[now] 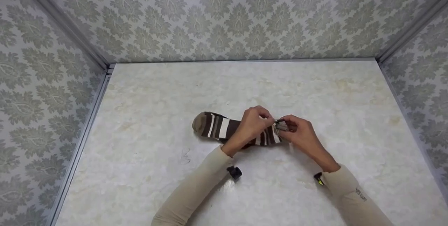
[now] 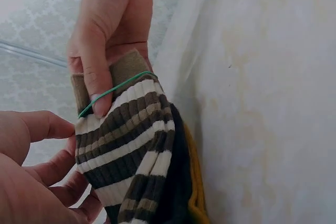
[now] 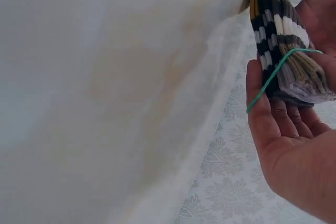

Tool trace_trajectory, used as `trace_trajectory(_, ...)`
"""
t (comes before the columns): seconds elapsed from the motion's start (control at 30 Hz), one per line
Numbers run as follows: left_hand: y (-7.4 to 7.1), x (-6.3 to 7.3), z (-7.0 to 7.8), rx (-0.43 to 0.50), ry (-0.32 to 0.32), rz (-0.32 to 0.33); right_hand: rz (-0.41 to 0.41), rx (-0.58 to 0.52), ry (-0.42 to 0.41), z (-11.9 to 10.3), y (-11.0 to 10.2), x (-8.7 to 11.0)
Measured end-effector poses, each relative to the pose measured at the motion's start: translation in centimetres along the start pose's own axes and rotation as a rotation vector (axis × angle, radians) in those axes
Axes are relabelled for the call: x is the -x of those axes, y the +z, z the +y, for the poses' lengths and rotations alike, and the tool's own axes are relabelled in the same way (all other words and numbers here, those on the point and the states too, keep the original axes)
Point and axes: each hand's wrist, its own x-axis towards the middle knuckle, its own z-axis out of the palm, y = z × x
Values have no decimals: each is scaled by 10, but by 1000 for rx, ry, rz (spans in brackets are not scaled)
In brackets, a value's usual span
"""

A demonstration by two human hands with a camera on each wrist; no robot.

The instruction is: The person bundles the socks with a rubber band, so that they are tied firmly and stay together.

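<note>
A bundle of striped socks (image 1: 224, 128) in brown, white and black lies across the table, toe end to the left. A thin green rubber band (image 2: 122, 84) crosses the ribbed cuff end. My left hand (image 1: 253, 124) reaches over the bundle, its fingers curled at the cuff edge close to the band. At the cuff opening, my right hand (image 1: 301, 131) grips the socks; the left wrist view shows its thumb pressed on the cuff beneath the band. In the right wrist view, its fingers (image 3: 286, 116) lie under the cuff, with the band passing by the index finger.
The pale marbled tabletop (image 1: 157, 89) extends around the socks. Patterned wall panels (image 1: 217, 15) enclose the back and both sides. A small black device (image 1: 234, 172) sits by the left wrist, and another dark one (image 1: 318, 178) by the right cuff.
</note>
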Motion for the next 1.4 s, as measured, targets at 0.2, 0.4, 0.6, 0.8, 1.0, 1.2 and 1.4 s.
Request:
trace_trajectory(0.2,-13,3,-8,20,-48,4,15,8,23,-2,-1,2)
trace_trajectory(0.4,-25,6,-19,-6,-92,19,8,0,19,-2,-3,5)
trace_trajectory(0.6,-29,7,-26,-46,-46,-37,-3,-37,20,-3,-5,5)
trace_trajectory(0.8,-26,5,-32,-101,53,-116,-35,-73,15,-3,-4,4)
trace_trajectory(1.0,-25,1,-36,-26,119,-256,-63,-121,-25,-3,-4,1)
trace_trajectory(1.2,-21,-3,-32,8,145,-338,-41,-147,-73,-5,-2,0)
trace_trajectory(1.4,-17,-5,-31,204,66,-191,52,-291,-85,-6,6,3)
